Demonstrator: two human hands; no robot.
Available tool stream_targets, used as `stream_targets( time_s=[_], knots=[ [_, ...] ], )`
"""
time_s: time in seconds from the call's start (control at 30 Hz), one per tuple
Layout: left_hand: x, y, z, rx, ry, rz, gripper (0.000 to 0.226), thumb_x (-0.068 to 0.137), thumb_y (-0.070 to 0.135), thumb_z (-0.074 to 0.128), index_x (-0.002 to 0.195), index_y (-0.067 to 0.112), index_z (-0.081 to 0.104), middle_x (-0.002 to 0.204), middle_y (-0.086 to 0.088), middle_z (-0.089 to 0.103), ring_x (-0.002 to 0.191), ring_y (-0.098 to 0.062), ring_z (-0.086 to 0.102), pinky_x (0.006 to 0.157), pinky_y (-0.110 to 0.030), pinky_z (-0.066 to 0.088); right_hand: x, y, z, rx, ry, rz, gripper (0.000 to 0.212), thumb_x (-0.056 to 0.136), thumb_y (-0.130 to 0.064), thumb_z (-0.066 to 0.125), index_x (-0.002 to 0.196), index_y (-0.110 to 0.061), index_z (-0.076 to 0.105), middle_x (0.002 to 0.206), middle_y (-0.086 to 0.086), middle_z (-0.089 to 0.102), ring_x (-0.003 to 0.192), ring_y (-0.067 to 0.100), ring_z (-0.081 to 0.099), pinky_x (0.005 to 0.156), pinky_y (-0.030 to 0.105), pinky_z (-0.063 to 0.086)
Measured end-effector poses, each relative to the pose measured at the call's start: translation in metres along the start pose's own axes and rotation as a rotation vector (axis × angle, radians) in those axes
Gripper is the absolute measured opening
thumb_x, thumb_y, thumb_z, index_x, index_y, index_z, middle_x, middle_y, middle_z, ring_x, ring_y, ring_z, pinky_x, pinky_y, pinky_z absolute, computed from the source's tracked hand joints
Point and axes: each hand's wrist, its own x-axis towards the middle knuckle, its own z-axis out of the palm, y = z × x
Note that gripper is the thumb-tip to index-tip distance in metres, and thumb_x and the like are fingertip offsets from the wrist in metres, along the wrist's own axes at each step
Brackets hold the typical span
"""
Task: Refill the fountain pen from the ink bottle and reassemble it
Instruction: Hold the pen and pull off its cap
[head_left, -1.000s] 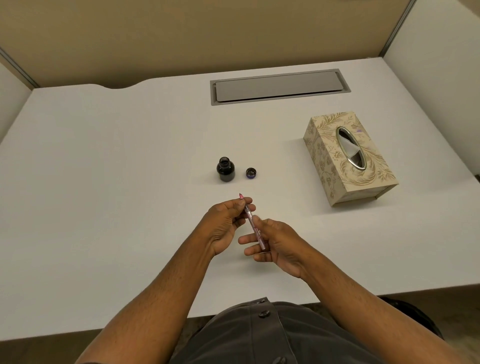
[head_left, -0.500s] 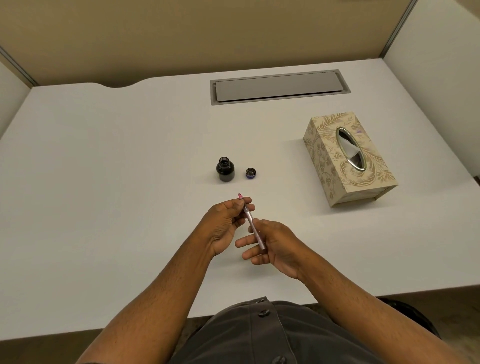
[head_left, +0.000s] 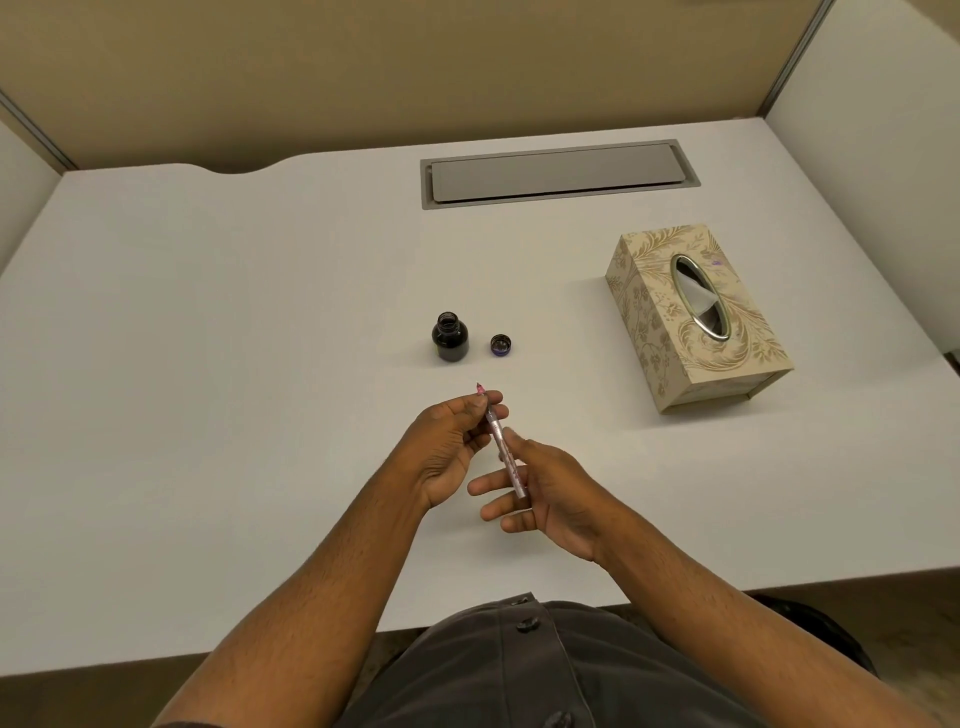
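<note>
Left hand (head_left: 451, 441) pinches the fountain pen (head_left: 501, 447) near its nib end, thumb and fingertips curled round the section. Right hand (head_left: 545, 493) holds the rear part of the barrel between thumb and forefinger, while its remaining fingers lie extended and slack below the pen. Pen is held above the white desk (head_left: 208, 415), close to the person's front edge. Its long axis runs from near-right to far-left, with the pink-stained nib pointing away from the person, towards the ink bottle (head_left: 450, 338).

Ink bottle stands upright on the desk just beyond the nib, uncapped, mouth open; the glass is dark throughout, and the ink level cannot be told. Bottle cap (head_left: 501, 345) lies just to its right, apart from it, open side up, purple inside.

Tissue box (head_left: 691, 317) sits well to the right, a white tissue showing in its oval slot. Grey cable hatch (head_left: 558, 174) is set in the far desk, lid closed.
</note>
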Motion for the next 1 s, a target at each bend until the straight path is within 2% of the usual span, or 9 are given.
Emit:
stream_targets(
  time_s=[0.1, 0.2, 0.27, 0.4, 0.5, 0.57, 0.7, 0.87, 1.0],
  knots=[
    [-0.0001, 0.0004, 0.0007, 0.01, 0.002, 0.007, 0.021, 0.096, 0.012, 0.05, 0.099, 0.009, 0.071, 0.087, -0.003, 0.075, 0.088, -0.013, 0.064, 0.086, -0.027, 0.046, 0.0, -0.0002, -0.0004, 0.008, 0.006, 0.006, 0.041, 0.101, -0.045, 0.033, 0.115, -0.013, 0.055, 0.1, 0.015, 0.075, 0.072, 0.025, 0.071, 0.06, 0.031, 0.056],
    [0.0001, 0.0006, 0.0001, 0.005, 0.005, 0.003, 0.021, 0.097, 0.012, 0.049, 0.099, 0.01, 0.071, 0.088, -0.003, 0.075, 0.089, -0.012, 0.064, 0.087, -0.027, 0.045, -0.0004, 0.0006, 0.0001, 0.004, 0.006, -0.047, 0.028, 0.098, -0.039, 0.049, 0.105, -0.012, 0.051, 0.1, 0.015, 0.075, 0.072, 0.025, 0.071, 0.06, 0.031, 0.056],
    [-0.0001, 0.0011, -0.0001, 0.005, 0.007, 0.002, 0.021, 0.097, 0.012, 0.05, 0.099, 0.009, 0.071, 0.088, -0.003, 0.075, 0.09, -0.013, 0.064, 0.089, -0.029, 0.044, -0.0013, 0.0005, 0.0012, 0.018, 0.015, -0.053, 0.036, 0.093, -0.043, 0.056, 0.108, -0.012, 0.048, 0.101, 0.014, 0.075, 0.073, 0.026, 0.071, 0.06, 0.032, 0.057],
    [-0.0009, 0.002, -0.0005, 0.005, 0.016, 0.005, 0.021, 0.096, 0.012, 0.05, 0.098, 0.01, 0.071, 0.087, -0.003, 0.075, 0.09, -0.013, 0.064, 0.087, -0.028, 0.045, -0.0013, 0.0003, 0.001, 0.042, 0.014, -0.01, 0.036, 0.101, -0.041, 0.036, 0.119, -0.013, 0.05, 0.101, 0.016, 0.075, 0.073, 0.028, 0.071, 0.06, 0.034, 0.056],
    [-0.0014, 0.0021, -0.0005, -0.001, 0.02, 0.003, 0.021, 0.097, 0.012, 0.05, 0.099, 0.01, 0.071, 0.087, -0.003, 0.075, 0.09, -0.013, 0.064, 0.086, -0.027, 0.045, -0.0016, 0.0009, 0.0018, 0.018, 0.002, -0.037, 0.027, 0.099, -0.035, 0.044, 0.112, -0.012, 0.049, 0.101, 0.015, 0.075, 0.073, 0.027, 0.071, 0.061, 0.034, 0.056],
    [-0.002, 0.0022, -0.0003, 0.002, 0.02, 0.004, 0.021, 0.097, 0.012, 0.049, 0.099, 0.01, 0.071, 0.087, -0.003, 0.075, 0.09, -0.013, 0.064, 0.087, -0.028, 0.045, -0.0018, 0.0007, 0.0032, 0.024, 0.0, -0.038, 0.03, 0.096, -0.041, 0.049, 0.113, -0.016, 0.048, 0.102, 0.015, 0.075, 0.074, 0.027, 0.071, 0.06, 0.033, 0.057],
    [-0.0028, 0.0024, 0.0001, -0.003, 0.03, 0.008, 0.022, 0.097, 0.011, 0.049, 0.099, 0.009, 0.07, 0.087, -0.003, 0.075, 0.091, -0.014, 0.064, 0.088, -0.028, 0.046, -0.0023, -0.0004, 0.003, 0.01, -0.012, -0.002, 0.035, 0.1, -0.038, 0.038, 0.117, -0.013, 0.055, 0.101, 0.017, 0.074, 0.072, 0.027, 0.071, 0.062, 0.034, 0.057],
    [-0.0025, 0.0028, 0.0002, 0.0, 0.037, 0.009, 0.022, 0.097, 0.012, 0.049, 0.098, 0.011, 0.071, 0.087, -0.002, 0.075, 0.092, -0.014, 0.064, 0.09, -0.029, 0.045, -0.0033, 0.0012, 0.0027, 0.006, 0.014, -0.015, 0.026, 0.094, -0.035, 0.053, 0.111, -0.015, 0.05, 0.097, 0.016, 0.075, 0.067, 0.026, 0.069, 0.06, 0.033, 0.056],
    [-0.0022, 0.0034, -0.0001, -0.003, 0.035, 0.013, 0.021, 0.097, 0.013, 0.05, 0.099, 0.011, 0.071, 0.087, -0.002, 0.075, 0.09, -0.013, 0.064, 0.086, -0.027, 0.046, -0.0044, 0.0014, 0.0014, 0.056, 0.009, 0.028, 0.033, 0.098, -0.035, 0.037, 0.118, -0.013, 0.052, 0.088, 0.016, 0.071, 0.059, 0.024, 0.063, 0.056, 0.031, 0.053]
  ],
)
